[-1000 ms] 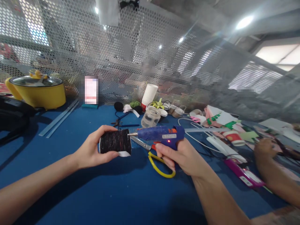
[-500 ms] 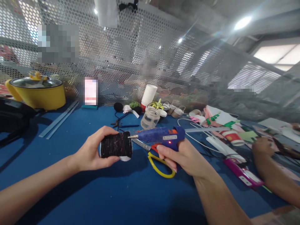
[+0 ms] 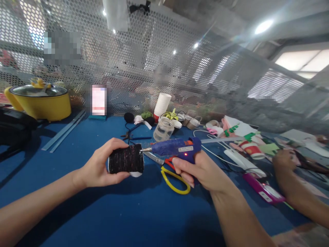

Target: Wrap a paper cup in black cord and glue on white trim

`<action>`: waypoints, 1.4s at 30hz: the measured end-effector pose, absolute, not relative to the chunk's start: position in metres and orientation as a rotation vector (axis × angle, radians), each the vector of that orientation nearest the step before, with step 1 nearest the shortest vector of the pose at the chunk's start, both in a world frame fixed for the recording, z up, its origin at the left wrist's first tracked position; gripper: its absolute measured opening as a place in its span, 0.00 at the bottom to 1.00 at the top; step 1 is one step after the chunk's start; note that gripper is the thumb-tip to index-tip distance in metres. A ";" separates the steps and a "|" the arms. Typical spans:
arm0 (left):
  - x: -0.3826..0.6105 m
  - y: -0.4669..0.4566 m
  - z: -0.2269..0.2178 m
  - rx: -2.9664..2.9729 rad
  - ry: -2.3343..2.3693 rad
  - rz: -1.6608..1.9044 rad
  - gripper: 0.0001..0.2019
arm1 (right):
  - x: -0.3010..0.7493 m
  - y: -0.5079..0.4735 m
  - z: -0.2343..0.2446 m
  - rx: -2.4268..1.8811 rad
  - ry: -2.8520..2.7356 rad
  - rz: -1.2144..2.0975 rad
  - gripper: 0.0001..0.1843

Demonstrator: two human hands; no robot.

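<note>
My left hand [image 3: 99, 168] is wrapped round a small cup covered in black glittery fabric [image 3: 125, 159], held sideways above the blue table [image 3: 102, 212]. A white edge of the cup shows at the lower right of the fabric. My right hand [image 3: 203, 169] grips a blue hot glue gun [image 3: 177, 148] with a red light lit on it. Its metal nozzle points left and touches the upper right edge of the black fabric.
Yellow-handled scissors [image 3: 172, 175] lie under the glue gun. A clear jar [image 3: 162, 129], a white cup stack [image 3: 161, 104] and craft scraps sit behind. A yellow pot [image 3: 38, 101] stands far left. Another person's hand [image 3: 284, 163] rests at right beside a purple object [image 3: 262, 190].
The cup has turned slightly in my left hand, so less of its white edge shows. The glue gun nozzle stays at the fabric's edge. The view has shifted a little.
</note>
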State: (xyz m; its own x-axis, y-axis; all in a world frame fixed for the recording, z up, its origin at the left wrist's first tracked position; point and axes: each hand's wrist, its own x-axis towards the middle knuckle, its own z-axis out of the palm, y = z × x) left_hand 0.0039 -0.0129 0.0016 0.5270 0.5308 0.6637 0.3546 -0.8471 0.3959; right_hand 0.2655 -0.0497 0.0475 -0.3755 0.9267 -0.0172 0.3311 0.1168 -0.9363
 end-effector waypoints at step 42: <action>0.002 -0.010 0.002 2.806 0.588 1.307 0.27 | 0.267 -0.043 0.040 -1.143 -1.727 1.386 0.17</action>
State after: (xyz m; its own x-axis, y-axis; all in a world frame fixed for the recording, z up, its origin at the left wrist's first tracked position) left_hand 0.0020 -0.0102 0.0015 0.5861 0.3287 0.7406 0.3362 -0.9303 0.1469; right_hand 0.2671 -0.0433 0.0397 -0.4189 0.9072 -0.0390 0.2345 0.0666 -0.9698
